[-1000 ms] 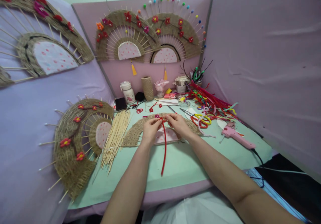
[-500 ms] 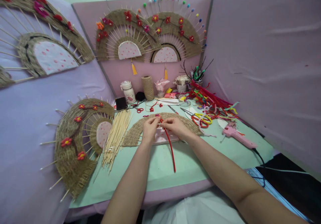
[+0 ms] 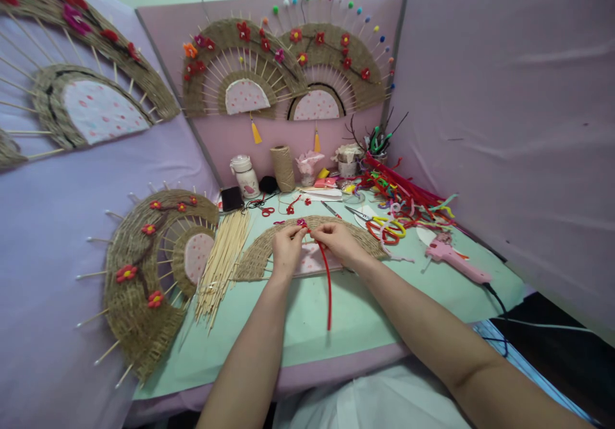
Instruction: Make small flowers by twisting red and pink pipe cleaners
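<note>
A red pipe cleaner (image 3: 328,294) is pinched between my two hands, its upper end bent small and partly hidden by the fingers. Its long free tail hangs toward the table's front. My left hand (image 3: 287,248) closes on the bent end with thumb and fingertips. From the other side my right hand (image 3: 336,242) grips it close by. Under both hands lies a twine-woven fan (image 3: 254,250) with a pale spotted half-round centre, which the hands partly cover. A magenta flower (image 3: 301,222) shows at the fan's upper edge, just beyond my fingers.
Thin wooden sticks (image 3: 223,262) lie left, beside a finished fan (image 3: 125,288) leaning on the partition. Scissors (image 3: 389,227) and a pink glue gun (image 3: 456,259) lie right. Behind stand a twine spool (image 3: 283,168), a white bottle (image 3: 245,176) and a heap of pipe cleaners (image 3: 408,189).
The hanging tail of the red pipe cleaner has swung slightly left. My right hand's fingers have shifted a little along it; both hands stay over the fan.
</note>
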The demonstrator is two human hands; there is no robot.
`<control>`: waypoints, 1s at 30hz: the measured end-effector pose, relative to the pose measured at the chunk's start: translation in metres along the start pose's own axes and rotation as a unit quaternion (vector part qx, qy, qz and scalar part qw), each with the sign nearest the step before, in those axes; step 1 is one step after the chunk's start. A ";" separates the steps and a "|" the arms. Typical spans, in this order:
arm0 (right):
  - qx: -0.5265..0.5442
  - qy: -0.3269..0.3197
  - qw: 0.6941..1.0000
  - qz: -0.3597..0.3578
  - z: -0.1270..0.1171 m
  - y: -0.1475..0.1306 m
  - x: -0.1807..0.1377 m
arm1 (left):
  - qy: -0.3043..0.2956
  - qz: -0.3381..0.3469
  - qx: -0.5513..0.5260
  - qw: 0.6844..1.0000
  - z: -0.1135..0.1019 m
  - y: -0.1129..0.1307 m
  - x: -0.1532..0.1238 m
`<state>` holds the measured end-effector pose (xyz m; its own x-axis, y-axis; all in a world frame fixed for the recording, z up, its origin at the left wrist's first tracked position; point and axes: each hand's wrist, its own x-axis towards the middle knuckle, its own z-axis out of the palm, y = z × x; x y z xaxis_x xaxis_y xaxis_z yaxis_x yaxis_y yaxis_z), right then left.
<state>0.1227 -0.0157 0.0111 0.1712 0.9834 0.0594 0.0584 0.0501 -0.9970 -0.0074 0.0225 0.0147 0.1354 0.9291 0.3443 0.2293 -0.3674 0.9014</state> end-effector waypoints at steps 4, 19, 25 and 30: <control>-0.032 0.029 0.999 -0.033 -0.001 0.000 0.001 | -0.006 0.024 0.026 0.999 0.000 0.001 0.000; 0.042 0.101 0.994 -0.020 0.004 0.002 0.001 | -0.025 0.090 0.060 0.994 0.014 0.012 -0.015; 0.116 0.021 0.993 0.006 -0.006 -0.002 0.005 | -0.025 0.016 -0.010 1.000 0.011 0.004 -0.006; 0.105 -0.067 0.992 -0.003 -0.022 -0.003 0.007 | -0.053 -0.004 -0.053 0.997 0.006 0.005 -0.003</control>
<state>0.1458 -0.0124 0.0157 0.0374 0.9966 0.0729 -0.1505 0.0777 -0.9855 -0.0009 0.0180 0.0168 0.2358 0.9203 0.3122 0.1285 -0.3479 0.9287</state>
